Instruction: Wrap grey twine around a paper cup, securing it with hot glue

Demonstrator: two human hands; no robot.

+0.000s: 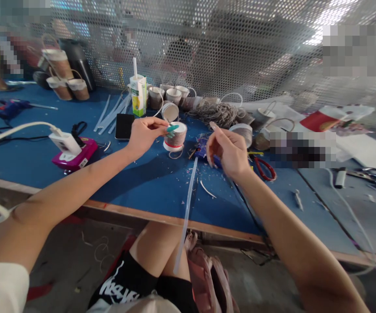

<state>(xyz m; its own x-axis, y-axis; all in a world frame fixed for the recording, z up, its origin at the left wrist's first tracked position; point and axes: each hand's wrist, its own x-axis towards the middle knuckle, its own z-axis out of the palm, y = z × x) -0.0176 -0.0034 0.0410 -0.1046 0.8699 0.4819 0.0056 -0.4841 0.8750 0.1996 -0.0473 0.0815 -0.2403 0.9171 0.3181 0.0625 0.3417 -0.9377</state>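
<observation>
Left hand (145,133) at wrapped cup (176,140) (can't tell if gripping); right hand (231,150) loosely open. Keep cup upright, touch light.

both arms reach forward; right fingers loosely curled

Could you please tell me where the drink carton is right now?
In the head view, the drink carton stands left of centre, beyond the left hand, beside the small cups.
</observation>
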